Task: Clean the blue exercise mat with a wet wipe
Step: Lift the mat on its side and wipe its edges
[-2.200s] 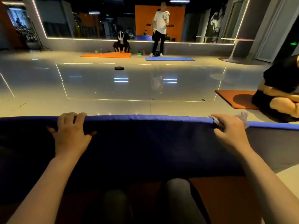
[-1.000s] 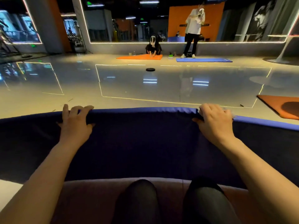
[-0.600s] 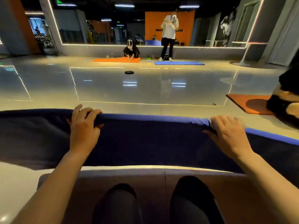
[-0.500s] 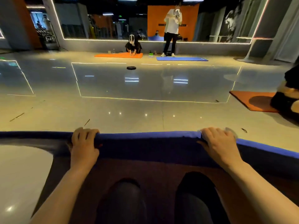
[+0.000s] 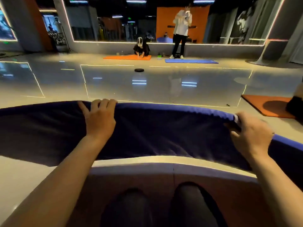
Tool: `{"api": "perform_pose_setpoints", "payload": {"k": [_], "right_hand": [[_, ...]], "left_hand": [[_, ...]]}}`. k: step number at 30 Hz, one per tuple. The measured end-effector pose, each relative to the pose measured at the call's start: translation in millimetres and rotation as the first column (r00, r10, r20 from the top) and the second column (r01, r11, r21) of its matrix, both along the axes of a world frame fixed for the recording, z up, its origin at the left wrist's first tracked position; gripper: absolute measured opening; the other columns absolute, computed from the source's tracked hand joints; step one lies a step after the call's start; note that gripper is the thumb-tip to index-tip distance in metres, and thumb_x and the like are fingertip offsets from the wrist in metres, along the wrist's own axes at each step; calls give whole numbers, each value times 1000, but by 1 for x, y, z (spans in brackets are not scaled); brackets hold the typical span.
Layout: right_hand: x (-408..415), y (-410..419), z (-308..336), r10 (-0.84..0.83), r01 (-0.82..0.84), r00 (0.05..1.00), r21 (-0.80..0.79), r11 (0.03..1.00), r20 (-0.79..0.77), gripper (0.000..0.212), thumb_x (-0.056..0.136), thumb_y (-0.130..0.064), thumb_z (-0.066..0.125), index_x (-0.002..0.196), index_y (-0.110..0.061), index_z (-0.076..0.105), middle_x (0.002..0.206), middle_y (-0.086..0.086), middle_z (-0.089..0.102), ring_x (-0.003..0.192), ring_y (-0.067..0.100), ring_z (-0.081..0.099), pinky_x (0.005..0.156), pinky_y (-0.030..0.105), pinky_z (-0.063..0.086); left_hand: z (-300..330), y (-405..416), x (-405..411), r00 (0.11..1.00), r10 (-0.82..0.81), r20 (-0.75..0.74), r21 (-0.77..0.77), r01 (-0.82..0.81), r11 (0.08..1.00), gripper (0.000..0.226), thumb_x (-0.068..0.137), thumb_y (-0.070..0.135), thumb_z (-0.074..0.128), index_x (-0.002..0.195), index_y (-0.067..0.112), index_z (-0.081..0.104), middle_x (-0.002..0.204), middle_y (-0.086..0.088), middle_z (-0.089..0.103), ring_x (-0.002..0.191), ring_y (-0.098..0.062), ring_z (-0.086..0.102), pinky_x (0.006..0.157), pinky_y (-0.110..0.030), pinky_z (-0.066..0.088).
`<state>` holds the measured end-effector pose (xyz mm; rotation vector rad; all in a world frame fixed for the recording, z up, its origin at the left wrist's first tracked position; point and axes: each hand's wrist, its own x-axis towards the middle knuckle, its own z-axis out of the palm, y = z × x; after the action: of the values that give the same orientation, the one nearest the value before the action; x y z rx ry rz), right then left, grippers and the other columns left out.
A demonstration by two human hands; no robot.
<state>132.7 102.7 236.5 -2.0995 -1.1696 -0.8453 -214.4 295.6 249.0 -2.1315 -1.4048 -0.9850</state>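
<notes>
A: What takes up the most room?

B: The glossy floor [image 5: 155, 86], running out beyond both hands to a mirrored wall with light strips. Next is the blue exercise mat [image 5: 164, 133], lifted off the floor and stretched sideways between the hands, its dark face toward the camera and its bright blue upper edge arching from one hand to the other.

A: And below the hands?

B: The mat's lower edge hangs clear above the floor, and nearer still are the person's two dark-clad knees [image 5: 164, 208].

A: How do the hands sit?

B: The left hand [image 5: 100, 118] is hooked over the mat's top edge, fingers curled across it and thumb spread on the near face. The right hand [image 5: 250, 135] grasps the same edge further along, fingers clenched round it.

A: The wet wipe?

B: A small pale scrap, the wet wipe [image 5: 236, 117], pokes out at the right hand's fingertips, pressed against the mat's edge.

A: Anything past the hands?

B: Off beyond the right hand lies an orange mat [image 5: 265, 107] with part of a seated person at the frame's edge. Far ahead, a kneeling person [image 5: 141, 48] leans on another orange mat, a standing person [image 5: 181, 30] is beside a far blue mat [image 5: 191, 61], and a small black disc [image 5: 139, 70] rests on the floor.
</notes>
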Motion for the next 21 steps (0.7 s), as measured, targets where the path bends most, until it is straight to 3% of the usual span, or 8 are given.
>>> {"api": "perform_pose_setpoints", "payload": {"k": [4,9,12,14,16,18,20,21], "right_hand": [[29,-24,21,-82,64,991,165,984,107,31,85,-33,48,85,-5,60,71,21,56,65,41,52,61,44,33],[31,-19,4,-169,105,953,253,962,250,32,97,-38,55,86,-8,57,70,18,54,62,37,50,60,45,31],[7,-7,-32,37,-69,964,113,991,264,23,91,-27,54,98,-7,63,78,15,60,65,36,54,65,43,30],[-10,-3,-71,155,-150,969,-43,988,193,34,86,-27,48,108,-9,66,90,11,66,74,34,61,70,39,29],[-23,-2,-118,235,-216,967,-170,961,96,38,82,-28,45,113,-15,62,98,8,68,81,34,65,72,40,37],[-32,-5,-156,259,-248,966,-256,934,7,35,82,-28,44,115,-22,54,102,7,69,84,33,65,71,42,41],[-37,-11,-180,260,-261,965,-304,916,-47,34,83,-28,42,112,-21,59,102,6,70,83,33,66,72,42,40],[-40,-14,-188,266,-267,963,-326,907,-48,36,84,-28,41,109,-18,64,101,7,70,83,33,66,72,42,42]], "left_hand": [[52,17,34,995,-97,10,406,85,910,37,78,-9,57,110,9,63,97,-16,63,99,-40,53,105,-71,13],[44,34,35,988,-154,-15,434,145,889,34,82,-6,60,113,9,63,100,-17,65,99,-39,54,109,-68,16],[-4,43,7,990,-117,-80,291,135,947,29,78,-9,67,103,6,68,89,-19,70,84,-41,64,113,-59,19],[-51,50,-16,977,-96,-192,96,116,989,29,69,-9,74,93,7,69,75,-17,69,69,-39,65,117,-51,13],[-104,45,-35,944,-116,-309,-143,74,987,42,48,-10,84,84,7,68,63,-14,64,56,-36,63,112,-52,25],[-152,35,-44,905,-143,-401,-279,28,960,61,25,-8,89,81,4,67,59,-14,60,49,-34,59,83,-55,51],[-177,20,-49,891,-158,-426,-374,-14,927,71,25,-2,92,91,2,68,67,-16,61,53,-36,60,53,-39,52],[-189,11,-53,873,-180,-453,-459,-55,886,69,41,4,92,105,4,66,80,-15,63,65,-37,63,49,-34,45]]}}
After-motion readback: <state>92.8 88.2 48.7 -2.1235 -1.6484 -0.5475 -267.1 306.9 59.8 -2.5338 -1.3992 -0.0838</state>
